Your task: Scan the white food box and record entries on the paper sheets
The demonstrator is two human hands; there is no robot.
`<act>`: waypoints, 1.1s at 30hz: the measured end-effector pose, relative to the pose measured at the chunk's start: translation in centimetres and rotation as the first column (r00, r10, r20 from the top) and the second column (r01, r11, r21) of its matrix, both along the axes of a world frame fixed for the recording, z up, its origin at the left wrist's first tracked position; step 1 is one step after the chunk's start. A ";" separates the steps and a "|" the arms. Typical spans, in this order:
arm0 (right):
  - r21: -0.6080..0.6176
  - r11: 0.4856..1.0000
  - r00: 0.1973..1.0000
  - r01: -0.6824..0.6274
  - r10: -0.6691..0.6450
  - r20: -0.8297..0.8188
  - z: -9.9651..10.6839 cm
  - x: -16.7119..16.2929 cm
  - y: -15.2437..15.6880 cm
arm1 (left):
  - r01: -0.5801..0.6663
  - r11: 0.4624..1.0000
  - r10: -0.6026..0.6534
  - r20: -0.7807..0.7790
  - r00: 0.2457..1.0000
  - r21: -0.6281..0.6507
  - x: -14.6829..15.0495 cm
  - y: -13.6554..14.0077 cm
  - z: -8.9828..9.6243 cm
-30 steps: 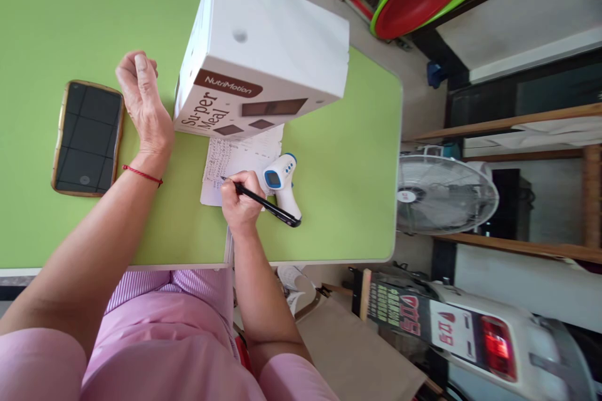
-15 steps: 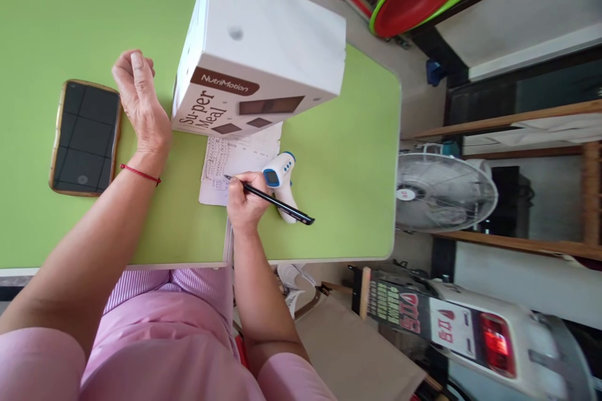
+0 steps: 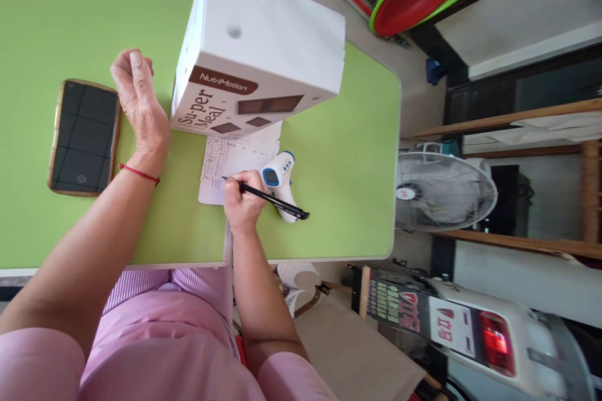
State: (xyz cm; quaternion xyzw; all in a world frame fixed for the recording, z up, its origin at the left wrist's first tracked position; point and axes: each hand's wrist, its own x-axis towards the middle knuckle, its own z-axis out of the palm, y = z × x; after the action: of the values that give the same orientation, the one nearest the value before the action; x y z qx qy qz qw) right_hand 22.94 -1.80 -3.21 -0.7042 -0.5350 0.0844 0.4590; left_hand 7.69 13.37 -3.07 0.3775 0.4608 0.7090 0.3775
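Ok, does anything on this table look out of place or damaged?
I see no spill or damage. Slightly odd: the white box hides the far part of the handwritten paper; I can't tell whether they touch.

The pen (image 3: 282, 204) is black, the tabletop (image 3: 338, 188) green, the shirt (image 3: 179, 351) pink.

A slim black pen (image 3: 282, 204) slants with its tip toward ten o'clock, over a white paper (image 3: 247, 153). The paper lies flat, partly covered, dense handwriting along its nine-o'clock side.
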 end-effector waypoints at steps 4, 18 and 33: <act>0.045 0.999 1.000 0.018 -0.017 -0.011 0.0 0.0 0.0 | 0.008 1.000 -0.008 -0.025 1.000 -0.018 -0.1 0.0 -0.2; -0.025 1.000 1.000 -0.015 0.015 -0.009 -0.3 0.1 0.0 | 0.022 0.999 -0.022 0.001 1.000 -0.027 0.0 0.3 -0.6; 0.132 0.991 1.000 0.002 -0.005 0.020 0.8 0.6 -0.4 | -0.036 0.999 0.035 -0.031 0.999 -0.030 0.3 0.2 -0.4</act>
State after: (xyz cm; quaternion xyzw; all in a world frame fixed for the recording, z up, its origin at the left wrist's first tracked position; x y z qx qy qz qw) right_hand 23.56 -2.18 -2.42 -0.6740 -0.5429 0.0407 0.4993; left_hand 8.01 13.57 -3.46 0.3741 0.4839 0.7027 0.3636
